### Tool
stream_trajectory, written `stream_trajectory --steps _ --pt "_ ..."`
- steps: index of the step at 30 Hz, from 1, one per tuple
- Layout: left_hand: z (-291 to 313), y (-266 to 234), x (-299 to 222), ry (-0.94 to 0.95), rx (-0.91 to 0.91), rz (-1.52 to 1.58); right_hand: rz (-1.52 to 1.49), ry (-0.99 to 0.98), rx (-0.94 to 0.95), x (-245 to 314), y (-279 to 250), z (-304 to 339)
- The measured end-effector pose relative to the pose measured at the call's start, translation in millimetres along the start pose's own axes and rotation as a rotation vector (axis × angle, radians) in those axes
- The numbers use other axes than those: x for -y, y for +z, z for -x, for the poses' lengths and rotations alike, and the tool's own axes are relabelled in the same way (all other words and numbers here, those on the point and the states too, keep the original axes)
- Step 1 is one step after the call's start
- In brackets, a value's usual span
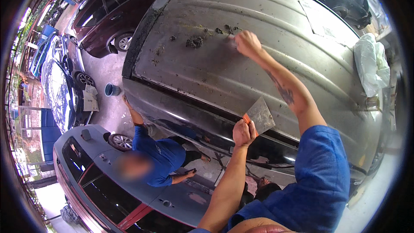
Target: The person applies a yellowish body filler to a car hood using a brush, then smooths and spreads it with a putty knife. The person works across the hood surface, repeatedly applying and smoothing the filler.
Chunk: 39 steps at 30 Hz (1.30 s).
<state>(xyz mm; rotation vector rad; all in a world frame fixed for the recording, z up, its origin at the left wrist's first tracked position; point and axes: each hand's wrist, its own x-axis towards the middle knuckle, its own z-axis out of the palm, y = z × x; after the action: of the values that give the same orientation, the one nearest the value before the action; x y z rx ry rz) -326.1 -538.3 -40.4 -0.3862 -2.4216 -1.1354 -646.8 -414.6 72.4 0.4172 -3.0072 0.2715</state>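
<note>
My left hand (pixel 244 133) is wrapped round the orange handle of a wide scraper (pixel 261 114), its flat metal blade pointing up over the near edge of the vehicle roof (pixel 207 67). Farther out, my right hand (pixel 248 44) is closed low over the same roof. Something small and blurred shows at its fingers; I cannot make out what it is. Just left of that hand lie dark crumbly clumps (pixel 194 42) and scattered bits on the dull, ribbed metal.
A person in a blue shirt (pixel 161 157) stands below left, between the roof and a grey car (pixel 97 159). A blue bucket (pixel 112 89) is on the floor. White plastic bags (pixel 371 62) lie at the roof's right end. A dark red vehicle (pixel 114 17) stands beyond.
</note>
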Motion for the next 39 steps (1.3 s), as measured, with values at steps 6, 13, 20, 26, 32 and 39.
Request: stream_trajectory --steps 6,13,20,26,32,39 --pt "-6.7 -1.7 -0.2 -0.056 0.072 -0.018 -0.065 -0.014 -0.177 -13.3 4.9 5.7" --pt "-13.1 -3.8 -3.8 -0.089 0.049 0.077 0.025 0.05 -0.214 -39.7 3.6 7.2" --pt "-8.0 3.8 2.7 0.021 -0.028 -0.011 0.002 -0.121 -0.21 -49.1 15.6 18.4" --pt "-1.2 5.5 6.5 -0.153 0.001 0.144 0.006 0.052 -0.282 -96.9 5.4 -7.1" --pt "-2.1 3.6 2.5 -0.036 0.06 -0.024 -0.022 -0.138 -0.113 -45.8 8.6 93.4" --pt "-11.4 -4.1 -5.5 -0.177 0.086 0.077 0.024 -0.303 -0.073 60.6 1.9 82.8"
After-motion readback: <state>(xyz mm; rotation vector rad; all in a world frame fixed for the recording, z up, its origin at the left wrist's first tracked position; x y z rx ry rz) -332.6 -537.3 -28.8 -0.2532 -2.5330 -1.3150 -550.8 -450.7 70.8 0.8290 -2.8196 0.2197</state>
